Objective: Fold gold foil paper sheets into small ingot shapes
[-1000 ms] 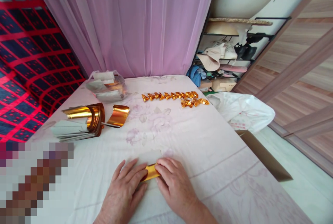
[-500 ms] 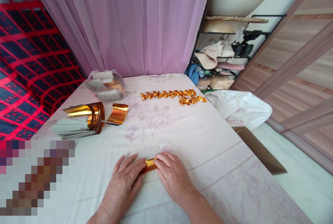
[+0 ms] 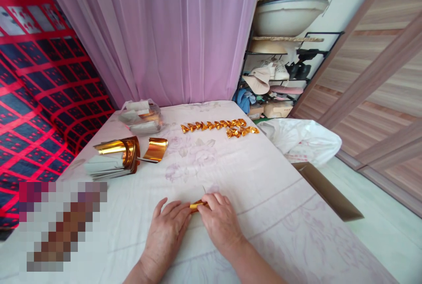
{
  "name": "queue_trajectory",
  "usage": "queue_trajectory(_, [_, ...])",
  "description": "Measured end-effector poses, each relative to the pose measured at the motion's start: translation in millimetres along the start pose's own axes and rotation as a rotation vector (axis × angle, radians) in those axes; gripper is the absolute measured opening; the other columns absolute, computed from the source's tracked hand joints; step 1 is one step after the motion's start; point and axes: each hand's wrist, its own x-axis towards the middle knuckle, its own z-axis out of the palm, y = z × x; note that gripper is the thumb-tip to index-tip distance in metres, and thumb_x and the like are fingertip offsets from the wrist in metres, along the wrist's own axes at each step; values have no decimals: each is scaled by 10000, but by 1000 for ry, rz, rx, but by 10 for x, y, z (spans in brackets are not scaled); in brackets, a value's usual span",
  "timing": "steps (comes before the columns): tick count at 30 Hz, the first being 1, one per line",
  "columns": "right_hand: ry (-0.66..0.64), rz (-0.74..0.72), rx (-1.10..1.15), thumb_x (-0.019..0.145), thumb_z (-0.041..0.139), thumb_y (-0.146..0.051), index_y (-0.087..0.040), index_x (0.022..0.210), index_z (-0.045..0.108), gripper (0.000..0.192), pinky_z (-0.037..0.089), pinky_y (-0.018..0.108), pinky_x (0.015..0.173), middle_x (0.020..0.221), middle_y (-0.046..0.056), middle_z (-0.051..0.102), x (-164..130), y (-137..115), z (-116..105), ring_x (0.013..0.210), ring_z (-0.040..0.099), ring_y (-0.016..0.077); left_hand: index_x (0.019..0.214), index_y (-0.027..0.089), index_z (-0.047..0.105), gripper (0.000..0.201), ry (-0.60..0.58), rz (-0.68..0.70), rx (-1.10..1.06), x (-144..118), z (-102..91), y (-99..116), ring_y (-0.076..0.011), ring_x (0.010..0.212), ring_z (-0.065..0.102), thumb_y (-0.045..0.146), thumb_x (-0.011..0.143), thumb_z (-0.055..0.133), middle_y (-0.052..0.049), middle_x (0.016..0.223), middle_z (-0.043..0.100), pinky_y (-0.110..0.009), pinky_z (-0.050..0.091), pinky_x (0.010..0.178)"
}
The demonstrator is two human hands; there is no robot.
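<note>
Nearest, a narrow strip of shiny gold foil paper point(image 3: 196, 206) is held flat against a desk covered in white cloth with pale purple flowers point(image 3: 141, 191). Its left end is gripped under the fingers of the left hand point(image 3: 167, 231), and its right end is closed upon by the curled fingers of the right hand point(image 3: 221, 222). A folding or rolling step is judged to be in hand; for the next move, even pressure and aligned edges seem to be called for. Most of the strip is hidden by the fingers, so its layers cannot be counted, and the thumbs can hardly be made out. Both forearms are cut off by the bottom edge. At lower left, whatever lies there is masked by a pixelated patch point(image 3: 66, 229). Farther off, a fanned stack of gold and white paper sheets point(image 3: 110, 163) is seen beside a single curled gold sheet point(image 3: 156, 150). Farther still, small twisted gold foil pieces point(image 3: 211, 125) are set out in rows, and a clear plastic bag point(image 3: 141, 119) is seen, its papery contents blurred by the plastic.
</note>
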Motion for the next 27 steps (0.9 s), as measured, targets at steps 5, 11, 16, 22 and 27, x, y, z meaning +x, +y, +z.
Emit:
queue_trajectory(5, [16, -73, -27, 815, 753, -189, -227, 807, 653, 108, 417, 321, 647, 813, -6, 649, -20, 101, 18, 754, 555, 171, 1094, 293, 674, 212, -21, -14, -91, 19, -38, 39, -210, 969, 661, 288, 956, 514, 17, 1032, 753, -458, 369, 1008])
queue_trajectory(11, [-54, -96, 29, 840, 718, -144, -214, 812, 653, 100, 439, 284, 688, 842, -17, 665, -11, 218, 9, 790, 582, 148, 994, 301, 687, 172, -53, -30, -199, 68, -83, 36, -179, 863, 660, 233, 952, 535, 41, 936, 745, -420, 393, 920])
queue_trajectory(16, [-34, -66, 34, 848, 674, -123, -218, 838, 653, 98, 423, 333, 744, 859, 7, 684, 6, 78, -64, 834, 592, 176, 922, 259, 673, 151, 8, 23, -54, 37, -65, 116, -179, 747, 619, 181, 943, 545, 31, 756, 705, -438, 381, 943])
queue_trajectory(22, [43, -79, 125, 854, 643, -100, -208, 859, 647, 109, 455, 317, 745, 886, 16, 695, -105, -49, -54, 827, 606, 179, 819, 205, 636, 159, 24, 50, 75, 12, -55, 209, -190, 700, 583, 142, 928, 539, 13, 656, 630, -447, 408, 932])
queue_trajectory(27, [60, -79, 155, 877, 614, -93, -206, 827, 651, 129, 494, 294, 716, 859, 10, 686, -190, 21, -10, 781, 619, 169, 831, 207, 640, 117, -52, -25, -80, 4, -67, 169, -193, 748, 599, 211, 926, 572, -2, 733, 663, -422, 434, 873])
